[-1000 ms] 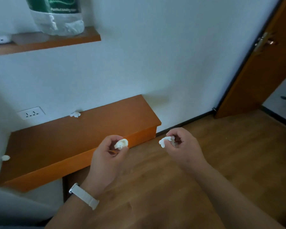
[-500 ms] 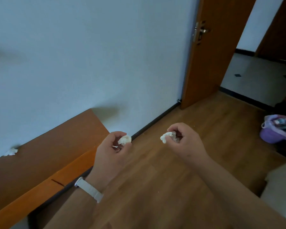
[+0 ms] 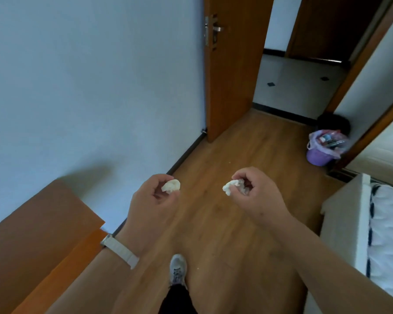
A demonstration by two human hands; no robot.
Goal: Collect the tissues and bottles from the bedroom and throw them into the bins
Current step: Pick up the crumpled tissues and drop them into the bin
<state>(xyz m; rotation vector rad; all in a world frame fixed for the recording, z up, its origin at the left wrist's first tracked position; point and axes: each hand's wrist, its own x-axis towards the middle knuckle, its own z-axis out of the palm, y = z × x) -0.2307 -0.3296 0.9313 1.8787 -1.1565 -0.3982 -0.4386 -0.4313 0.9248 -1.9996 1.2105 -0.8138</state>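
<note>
Left hand (image 3: 152, 200) pinches a tissue (image 3: 171, 186), right hand (image 3: 256, 193) clutches a wad (image 3: 233, 186), both mid-frame. The bin (image 3: 320, 155), at the right, looks nearly full, though blurry. Best to walk close, then drop from directly above.

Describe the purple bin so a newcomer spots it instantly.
Find the open wooden door ahead. Right of it, across the wood floor, the purple bin stands by the door frame. Unlike the dark object behind it, it has a pinkish liner.
</note>
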